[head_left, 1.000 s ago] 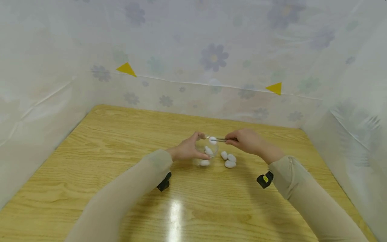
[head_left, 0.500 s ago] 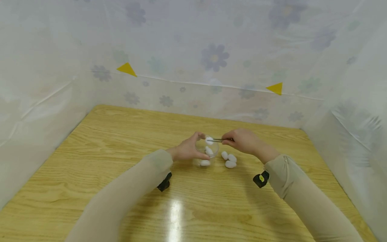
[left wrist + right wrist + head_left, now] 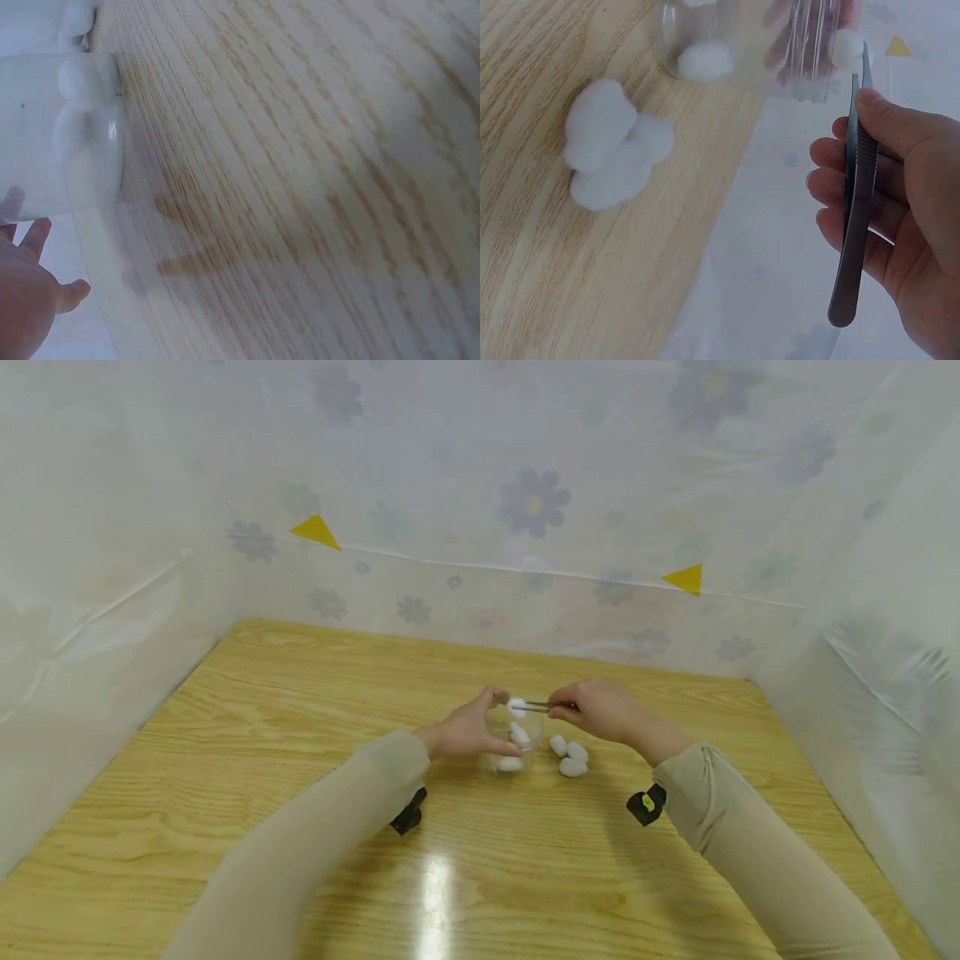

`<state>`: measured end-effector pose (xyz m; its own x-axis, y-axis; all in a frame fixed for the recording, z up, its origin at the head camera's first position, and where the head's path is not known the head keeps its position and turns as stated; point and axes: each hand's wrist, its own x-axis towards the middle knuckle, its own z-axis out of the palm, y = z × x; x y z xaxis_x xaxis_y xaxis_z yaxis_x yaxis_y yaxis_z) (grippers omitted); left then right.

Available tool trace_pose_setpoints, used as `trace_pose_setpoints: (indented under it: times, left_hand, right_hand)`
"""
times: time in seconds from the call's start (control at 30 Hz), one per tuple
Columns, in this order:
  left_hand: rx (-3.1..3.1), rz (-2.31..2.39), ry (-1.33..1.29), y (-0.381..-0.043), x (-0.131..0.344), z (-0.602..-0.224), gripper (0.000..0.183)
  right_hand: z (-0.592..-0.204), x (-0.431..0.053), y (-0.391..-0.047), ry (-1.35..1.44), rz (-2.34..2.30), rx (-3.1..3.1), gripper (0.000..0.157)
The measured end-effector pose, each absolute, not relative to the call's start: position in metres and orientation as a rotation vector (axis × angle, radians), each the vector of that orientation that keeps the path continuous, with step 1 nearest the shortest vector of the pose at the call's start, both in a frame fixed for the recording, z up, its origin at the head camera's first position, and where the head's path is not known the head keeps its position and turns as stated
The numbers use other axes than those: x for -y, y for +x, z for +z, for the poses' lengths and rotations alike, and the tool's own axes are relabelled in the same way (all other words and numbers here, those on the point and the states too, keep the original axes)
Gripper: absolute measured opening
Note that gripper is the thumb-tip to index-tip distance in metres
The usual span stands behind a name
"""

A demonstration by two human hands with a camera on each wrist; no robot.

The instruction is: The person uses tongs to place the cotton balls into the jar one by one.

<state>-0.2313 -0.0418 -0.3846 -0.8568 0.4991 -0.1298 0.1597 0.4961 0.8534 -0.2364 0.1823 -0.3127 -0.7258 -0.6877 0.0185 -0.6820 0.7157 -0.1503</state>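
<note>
The cotton ball [image 3: 517,708] at the mouth of the jar [image 3: 742,45] looks super light and squishy, so a gentle mid-body nip should do, right grip [image 3: 602,708] pinching tweezers [image 3: 863,180], left grip [image 3: 467,727] holding the jar.

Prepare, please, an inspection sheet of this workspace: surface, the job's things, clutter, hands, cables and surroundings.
Surface: wood-grain table, with a bright reflection.
Job's things: clear jar with at least two cotton balls inside; three cotton balls on the table beside it; tweezers pinching another cotton ball at the jar's mouth.
Clutter: nothing seen.
Hands: left hand grips the jar; right hand holds the tweezers.
Cables: nothing seen.
Surroundings: pale flower-patterned sheeting; two yellow triangles.
</note>
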Motion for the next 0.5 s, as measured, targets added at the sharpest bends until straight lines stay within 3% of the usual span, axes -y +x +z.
trace_pose_setpoints:
  times: [0.5]
  left_hand:
    - [-2.391, 1.304, 0.548, -0.2328, 0.0417, -0.3862, 0.089]
  right_hand:
    - [-0.3117, -0.185, -0.2364, -1.127, -0.241, -2.875, 0.019]
